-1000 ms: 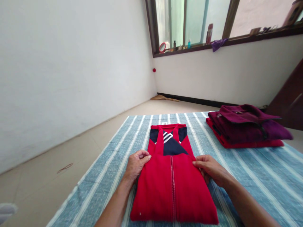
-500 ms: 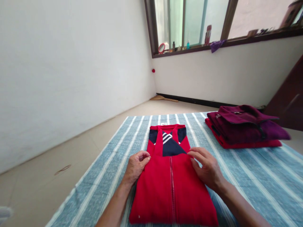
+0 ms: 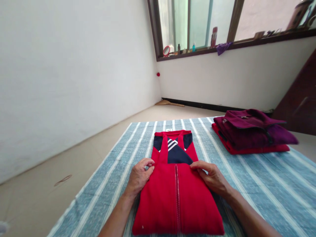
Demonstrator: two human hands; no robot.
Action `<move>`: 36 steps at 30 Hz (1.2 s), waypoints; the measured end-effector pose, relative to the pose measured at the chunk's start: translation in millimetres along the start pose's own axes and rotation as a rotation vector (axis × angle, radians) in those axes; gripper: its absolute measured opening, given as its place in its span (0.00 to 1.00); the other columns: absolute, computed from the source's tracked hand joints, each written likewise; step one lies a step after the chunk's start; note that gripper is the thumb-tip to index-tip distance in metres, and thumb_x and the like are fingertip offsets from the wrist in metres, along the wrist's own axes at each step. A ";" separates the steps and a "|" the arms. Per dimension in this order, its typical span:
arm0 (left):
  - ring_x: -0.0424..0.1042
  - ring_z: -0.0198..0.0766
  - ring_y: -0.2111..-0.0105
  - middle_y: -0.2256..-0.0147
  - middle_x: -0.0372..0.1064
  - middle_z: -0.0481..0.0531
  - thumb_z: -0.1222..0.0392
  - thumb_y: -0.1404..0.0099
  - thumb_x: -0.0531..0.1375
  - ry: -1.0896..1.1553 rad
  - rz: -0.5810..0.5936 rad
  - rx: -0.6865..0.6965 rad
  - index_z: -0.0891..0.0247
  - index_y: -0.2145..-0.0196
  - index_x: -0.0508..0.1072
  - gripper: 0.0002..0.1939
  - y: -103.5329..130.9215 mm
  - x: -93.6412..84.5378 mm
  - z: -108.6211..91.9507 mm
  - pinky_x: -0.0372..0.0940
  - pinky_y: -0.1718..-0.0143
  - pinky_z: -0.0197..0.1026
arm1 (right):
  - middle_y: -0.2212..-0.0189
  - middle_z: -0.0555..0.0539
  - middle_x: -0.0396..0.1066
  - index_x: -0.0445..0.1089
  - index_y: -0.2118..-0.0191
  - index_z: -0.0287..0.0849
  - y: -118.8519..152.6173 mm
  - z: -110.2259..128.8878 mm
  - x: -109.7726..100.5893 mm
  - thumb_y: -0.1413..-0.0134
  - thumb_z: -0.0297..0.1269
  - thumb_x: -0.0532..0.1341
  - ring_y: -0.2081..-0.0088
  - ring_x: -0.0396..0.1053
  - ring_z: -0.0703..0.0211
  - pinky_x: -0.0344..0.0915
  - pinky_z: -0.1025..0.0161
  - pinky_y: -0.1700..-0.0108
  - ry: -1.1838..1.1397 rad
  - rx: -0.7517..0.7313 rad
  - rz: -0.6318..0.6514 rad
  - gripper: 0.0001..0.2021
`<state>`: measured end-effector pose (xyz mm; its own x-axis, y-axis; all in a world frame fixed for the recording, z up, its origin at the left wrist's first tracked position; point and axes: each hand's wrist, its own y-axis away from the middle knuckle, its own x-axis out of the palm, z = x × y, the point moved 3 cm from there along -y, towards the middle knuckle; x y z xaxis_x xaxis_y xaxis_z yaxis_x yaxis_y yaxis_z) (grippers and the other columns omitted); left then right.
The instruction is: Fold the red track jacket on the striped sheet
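Observation:
A red zip jacket (image 3: pixel 158 197) with navy panels and white stripes lies folded in front of me. Its lower part is turned up over the rest, with the zip running down the middle. My left hand (image 3: pixel 141 173) pinches the left end of the folded-up edge between thumb and fingers. On the opposite side, my right hand (image 3: pixel 211 176) is closed on the right end of that same edge, its thumb partly hidden behind the fingers. Beyond the fold, the navy panels and the collar end lie flat.
Blue-and-white striped cloth (image 3: pixel 103 184) covers the surface under the jacket. At the right rests a stack with a folded purple jacket (image 3: pixel 251 131) over a red garment (image 3: pixel 261 150). A broom (image 3: pixel 170 103) lies on the floor by the far wall. Bottles and a mirror (image 3: pixel 166 50) line the windowsill.
My right hand has moved slightly left and down, its fingertips coming together on the fold's edge. My left hand stays at its corner. The view has shifted a little.

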<state>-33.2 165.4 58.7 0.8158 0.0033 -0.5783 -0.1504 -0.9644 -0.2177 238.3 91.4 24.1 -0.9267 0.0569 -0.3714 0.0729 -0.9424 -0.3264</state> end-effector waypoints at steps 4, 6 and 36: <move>0.70 0.41 0.68 0.71 0.72 0.49 0.60 0.49 0.59 -0.070 0.033 0.110 0.57 0.76 0.74 0.04 0.2 -2.1 -7.1 0.62 0.61 0.39 | 0.63 0.48 0.74 0.73 0.63 0.45 -1.0 -1.7 -0.4 0.44 0.31 0.50 0.59 0.70 0.57 0.64 0.60 0.54 -0.025 -0.019 0.039 0.13; 0.70 0.41 0.68 0.72 0.72 0.49 0.60 0.47 0.58 -0.079 0.085 0.115 0.57 0.76 0.75 0.05 -0.3 -2.1 -9.2 0.62 0.61 0.39 | 0.63 0.48 0.74 0.73 0.64 0.45 -1.8 -0.8 -0.8 0.45 0.30 0.50 0.59 0.70 0.57 0.64 0.60 0.54 -0.042 -0.030 0.064 0.14; 0.59 0.51 0.42 0.38 0.53 0.55 0.57 0.39 0.57 -0.311 0.743 0.542 0.55 0.36 0.47 0.37 27.4 -32.6 -31.0 0.56 0.42 0.51 | 0.37 0.46 0.52 0.52 0.37 0.53 18.8 15.7 -16.5 0.45 0.36 0.59 0.37 0.49 0.48 0.48 0.46 0.38 0.123 -0.096 0.488 0.30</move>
<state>-46.6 130.7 95.9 0.2369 -0.4122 -0.8798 -0.8682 -0.4963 -0.0012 249.2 67.5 37.8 -0.7263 -0.3382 -0.5985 0.5252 -0.8347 -0.1656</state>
